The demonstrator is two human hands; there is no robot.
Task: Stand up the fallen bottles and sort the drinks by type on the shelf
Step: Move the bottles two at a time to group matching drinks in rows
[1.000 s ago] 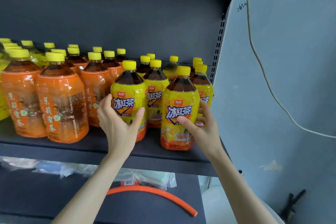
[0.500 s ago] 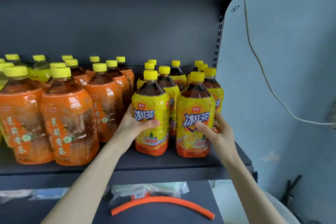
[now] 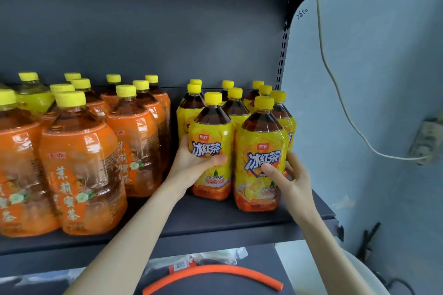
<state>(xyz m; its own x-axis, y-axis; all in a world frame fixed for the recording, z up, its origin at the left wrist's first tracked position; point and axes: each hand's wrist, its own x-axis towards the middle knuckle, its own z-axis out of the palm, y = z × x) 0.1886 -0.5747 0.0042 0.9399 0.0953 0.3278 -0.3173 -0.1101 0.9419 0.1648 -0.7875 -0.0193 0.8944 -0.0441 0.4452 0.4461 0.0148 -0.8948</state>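
Yellow caps everywhere on this dark grey shelf (image 3: 215, 220), and every bottle on it is standing upright. The right half of the shelf is all yellow-label iced black tea, a tight cluster running back to the rear panel. The left half is the bigger orange-label jasmine honey tea bottles (image 3: 81, 163). At the far left rear of the shelf there's a greenish-yellow bottle (image 3: 33, 99) tucked in behind them, can't read its label from here. A narrow gap mid-shelf separates the orange lot from the yellow lot.

The person has both hands on the two front-row iced teas. The left hand (image 3: 191, 165) is wrapped round the left iced black tea bottle (image 3: 212, 143), fingers curled behind its left side and the thumb laid across the front of the label. The right hand (image 3: 290, 179) grips the right iced black tea bottle (image 3: 262, 148), thumb pressed on the blue lettering and fingers curled round the right side toward the back. Both bottles sit flat on the shelf near its front edge, just beside each other, with the right one a bit closer to the edge.

On the board below the shelf lies a curved orange tube (image 3: 215, 273), with some plastic-wrapped packets (image 3: 215, 256) behind it. At the shelf's right end a slotted upright (image 3: 281, 60) runs up. Past that a white cable (image 3: 335, 93) droops across the pale blue wall (image 3: 371, 55).
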